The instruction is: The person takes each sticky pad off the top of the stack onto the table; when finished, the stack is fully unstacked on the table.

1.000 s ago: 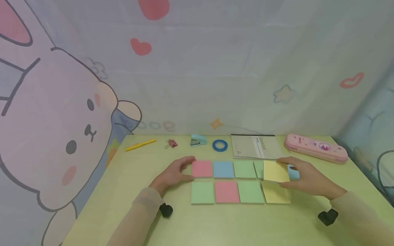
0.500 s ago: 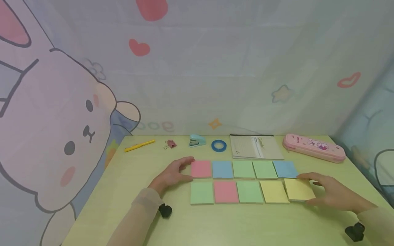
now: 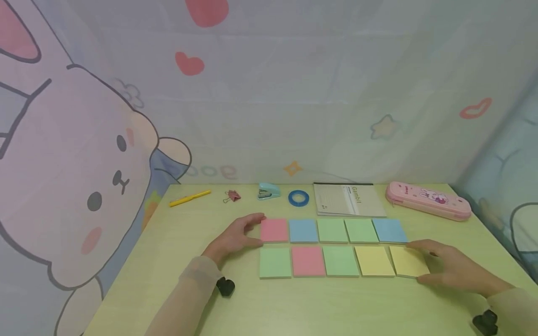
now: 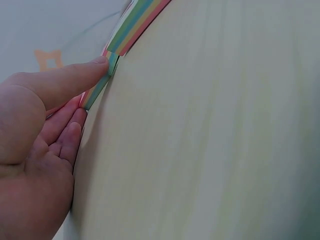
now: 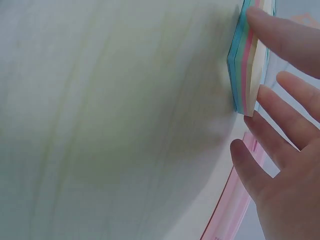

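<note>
Square sticky note pads lie in two rows on the table. My left hand holds the pink sticky note pad at the left end of the far row, thumb and fingers at its corners. In the left wrist view the thumb lies along the striped edge of that pad. At the right end of the near row, my right hand grips a yellow sticky note pad between thumb and fingers. Its layered blue, pink and cream side shows in the right wrist view. Another yellow pad lies just left of it.
Behind the rows stand a yellow pen, a pink binder clip, a light blue stapler, a roll of blue tape, a notebook and a pink pencil case. A patterned cloth hangs behind the table.
My right hand has carried the yellow pad from over the far row to the right end of the near row and lowered it there. The left hand has stayed at the pink pad.
</note>
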Available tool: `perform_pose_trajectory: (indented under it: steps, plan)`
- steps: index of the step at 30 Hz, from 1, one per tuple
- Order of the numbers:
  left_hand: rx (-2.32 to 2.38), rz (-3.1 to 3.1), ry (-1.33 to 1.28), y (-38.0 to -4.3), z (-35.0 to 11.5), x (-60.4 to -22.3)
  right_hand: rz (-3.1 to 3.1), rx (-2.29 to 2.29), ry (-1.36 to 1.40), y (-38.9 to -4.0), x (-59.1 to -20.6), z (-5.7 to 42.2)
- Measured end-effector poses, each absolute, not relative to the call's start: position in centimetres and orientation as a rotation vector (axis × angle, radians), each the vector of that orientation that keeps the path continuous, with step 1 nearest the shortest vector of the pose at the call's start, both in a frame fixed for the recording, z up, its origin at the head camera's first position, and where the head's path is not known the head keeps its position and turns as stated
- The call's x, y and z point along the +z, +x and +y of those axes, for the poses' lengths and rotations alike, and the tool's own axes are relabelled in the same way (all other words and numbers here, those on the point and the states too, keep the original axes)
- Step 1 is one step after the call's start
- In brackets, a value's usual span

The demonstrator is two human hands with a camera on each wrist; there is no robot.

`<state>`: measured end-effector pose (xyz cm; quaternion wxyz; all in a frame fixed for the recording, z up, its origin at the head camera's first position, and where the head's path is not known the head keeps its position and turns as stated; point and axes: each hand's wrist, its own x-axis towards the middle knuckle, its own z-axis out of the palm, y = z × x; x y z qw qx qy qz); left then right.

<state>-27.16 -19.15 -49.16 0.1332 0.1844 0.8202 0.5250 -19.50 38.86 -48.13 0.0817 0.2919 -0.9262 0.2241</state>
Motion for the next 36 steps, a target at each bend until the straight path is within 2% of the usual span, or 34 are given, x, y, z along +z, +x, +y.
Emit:
perform_pose_trajectory:
  steps: [36]
  plan:
    - [1.512, 2.368, 0.502, -27.33, -18.78, -49.15, -2.905, 0.679, 0.793, -19.27, -47.59, 38.79]
